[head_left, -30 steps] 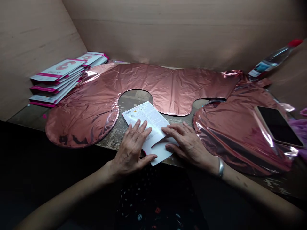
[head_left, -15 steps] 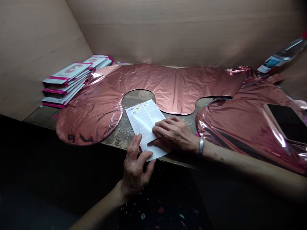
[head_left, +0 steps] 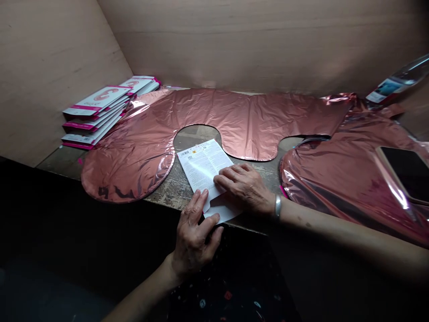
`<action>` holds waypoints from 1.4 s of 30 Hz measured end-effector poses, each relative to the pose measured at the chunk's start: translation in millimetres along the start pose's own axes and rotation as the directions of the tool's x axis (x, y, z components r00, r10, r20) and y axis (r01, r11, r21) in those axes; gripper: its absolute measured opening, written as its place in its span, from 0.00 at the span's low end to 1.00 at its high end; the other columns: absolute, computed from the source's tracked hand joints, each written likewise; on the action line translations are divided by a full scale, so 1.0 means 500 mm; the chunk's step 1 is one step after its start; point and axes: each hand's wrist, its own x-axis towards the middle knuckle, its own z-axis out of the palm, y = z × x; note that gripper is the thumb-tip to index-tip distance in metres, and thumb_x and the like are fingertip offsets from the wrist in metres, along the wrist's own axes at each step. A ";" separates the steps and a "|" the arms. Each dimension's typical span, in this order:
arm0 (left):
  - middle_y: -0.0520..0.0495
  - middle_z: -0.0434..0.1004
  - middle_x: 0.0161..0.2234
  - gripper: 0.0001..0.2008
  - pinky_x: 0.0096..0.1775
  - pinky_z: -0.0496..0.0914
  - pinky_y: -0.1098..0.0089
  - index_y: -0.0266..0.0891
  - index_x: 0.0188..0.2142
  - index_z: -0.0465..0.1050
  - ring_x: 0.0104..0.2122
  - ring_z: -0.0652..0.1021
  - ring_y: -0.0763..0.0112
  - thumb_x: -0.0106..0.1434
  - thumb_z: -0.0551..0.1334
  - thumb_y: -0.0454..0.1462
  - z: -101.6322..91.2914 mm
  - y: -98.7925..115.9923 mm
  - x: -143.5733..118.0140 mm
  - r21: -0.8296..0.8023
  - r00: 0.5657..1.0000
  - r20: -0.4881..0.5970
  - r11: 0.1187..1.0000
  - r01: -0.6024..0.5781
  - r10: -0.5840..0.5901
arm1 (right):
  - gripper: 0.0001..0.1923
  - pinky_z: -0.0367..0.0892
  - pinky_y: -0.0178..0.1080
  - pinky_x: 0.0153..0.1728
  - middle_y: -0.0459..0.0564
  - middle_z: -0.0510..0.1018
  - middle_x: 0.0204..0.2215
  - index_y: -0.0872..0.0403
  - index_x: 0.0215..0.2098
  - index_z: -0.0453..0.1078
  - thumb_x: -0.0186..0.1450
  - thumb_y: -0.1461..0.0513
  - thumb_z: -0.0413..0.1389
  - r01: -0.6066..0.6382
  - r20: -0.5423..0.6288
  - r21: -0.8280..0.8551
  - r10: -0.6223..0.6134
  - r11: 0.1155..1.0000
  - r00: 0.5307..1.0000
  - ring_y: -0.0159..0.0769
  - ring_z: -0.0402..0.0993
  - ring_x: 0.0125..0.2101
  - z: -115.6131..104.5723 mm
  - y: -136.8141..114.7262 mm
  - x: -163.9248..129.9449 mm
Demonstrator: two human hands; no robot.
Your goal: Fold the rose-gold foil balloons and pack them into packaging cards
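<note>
A white printed card (head_left: 203, 166) lies at the table's front edge, in the notch of a flat rose-gold foil balloon (head_left: 214, 114). My right hand (head_left: 244, 187) lies flat on the card's near right part, pressing it to the table. My left hand (head_left: 197, 237) is at the card's near left corner, thumb and fingers pinching its edge where it overhangs the table. A metal bangle sits on my right wrist.
A stack of pink-and-white packaged cards (head_left: 100, 109) stands at the back left. More rose-gold foil (head_left: 348, 179) lies at the right with a dark phone (head_left: 404, 172) on it. A plastic bottle (head_left: 395, 82) lies at the far right. Plywood walls (head_left: 234, 40) enclose the table.
My left hand slid off the top of the card to its near corner at the table edge. My right hand moved left onto the card.
</note>
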 end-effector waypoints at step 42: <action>0.38 0.72 0.54 0.24 0.55 0.65 0.57 0.36 0.56 0.63 0.54 0.72 0.53 0.66 0.58 0.48 -0.010 -0.179 0.312 0.254 0.927 0.225 0.937 0.241 -0.300 | 0.38 0.60 0.49 0.57 0.58 0.67 0.62 0.56 0.65 0.60 0.68 0.40 0.42 -0.117 0.134 0.227 0.088 0.967 0.987 0.48 0.63 0.60 -0.009 -0.063 -0.094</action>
